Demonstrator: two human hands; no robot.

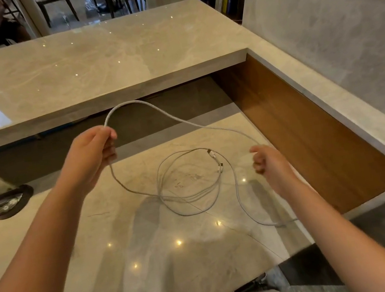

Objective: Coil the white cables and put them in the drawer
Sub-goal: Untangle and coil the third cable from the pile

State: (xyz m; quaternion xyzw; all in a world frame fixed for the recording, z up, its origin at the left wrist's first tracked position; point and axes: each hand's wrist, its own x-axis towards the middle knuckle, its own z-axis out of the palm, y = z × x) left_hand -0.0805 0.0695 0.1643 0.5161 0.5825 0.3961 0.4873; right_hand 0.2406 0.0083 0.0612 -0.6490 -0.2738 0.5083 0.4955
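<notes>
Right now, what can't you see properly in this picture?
Head view only:
- The drawer: none shows in view.
- Right hand: its curled fingers hide whether it pinches the white cable.
- Cable count: the loops on the table overlap.
- Plugs: too small to identify.
- Left hand hides the cable inside its fingers.

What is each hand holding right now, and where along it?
Both hands hold the same white cable: the left hand grips it at the start of a raised loop, and the right hand pinches it further along, mid-length, not at a plug.
</notes>
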